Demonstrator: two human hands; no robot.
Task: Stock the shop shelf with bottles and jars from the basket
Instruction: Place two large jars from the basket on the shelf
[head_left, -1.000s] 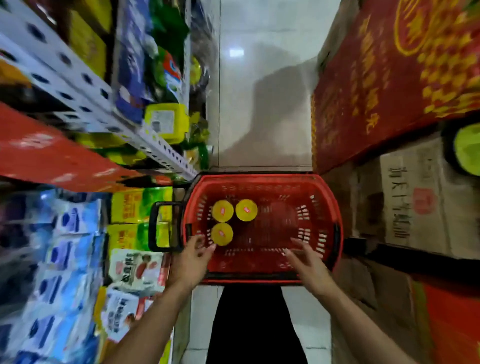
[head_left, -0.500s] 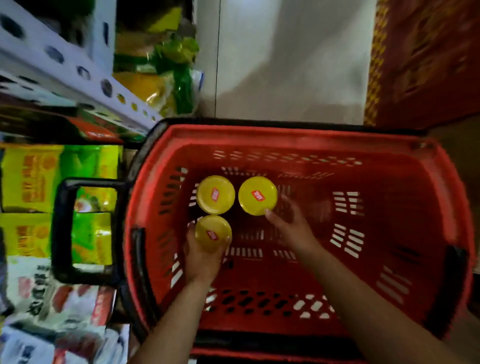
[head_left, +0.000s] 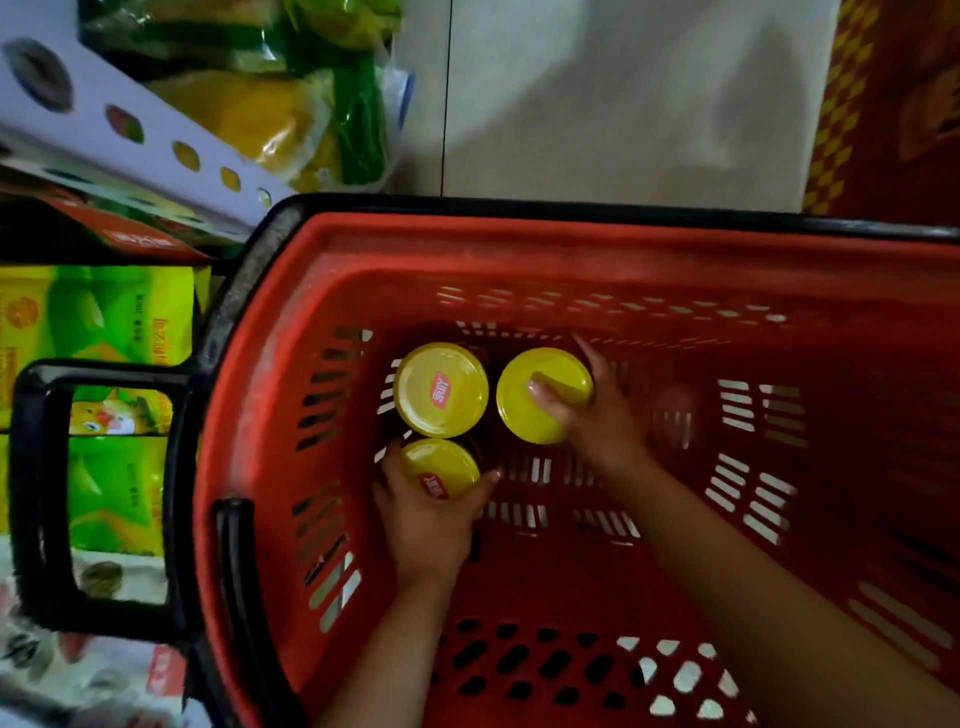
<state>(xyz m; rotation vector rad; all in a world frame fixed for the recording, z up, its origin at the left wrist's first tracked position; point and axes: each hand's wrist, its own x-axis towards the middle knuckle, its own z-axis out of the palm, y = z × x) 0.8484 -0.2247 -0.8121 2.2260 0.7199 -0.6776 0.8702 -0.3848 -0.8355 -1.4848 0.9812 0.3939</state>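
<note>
1. Three jars (head_left: 440, 389) sit in the basket (head_left: 571, 249), all yellow-lidded and upright, clustered at its left end. No bottles are visible.
2. The left hand (head_left: 426, 525) grips the near jar (head_left: 441, 467). Its fingers are curled round the body under the lid, with the thumb on the jar's right side.
3. The right hand (head_left: 597, 421) grips the right jar (head_left: 517, 421). The thumb lies across the lid and the other fingers wrap the far side.
4. The third jar (head_left: 447, 358) is at far left, just beside both others, and no hand is on it.
5. Progress, my read: this is the pick-up stage. I cannot tell whether either held jar is off the basket bottom. None of the three has reached the shelf (head_left: 156, 130).
6. The rest of the basket bottom shows bare, so this is probably the last batch. How much stock is already shelved is not visible.
7. Left to do, my read: lift both held jars, place them on the shelf, and come back for the third.
8. Surface: none is in view, and the jars stand on the slotted basket bottom. The basket's black handle (head_left: 31, 493) sticks out to the left.
9. Room: a narrow aisle.
   - The white perforated shelf edge is at upper left, with green and yellow packets (head_left: 104, 322) above and below it.
   - A pale tiled floor (head_left: 597, 104) lies beyond the basket.
   - A red patterned carton (head_left: 893, 104) is at far right.
   - The light is dim and the frame edges are blurred.
</note>
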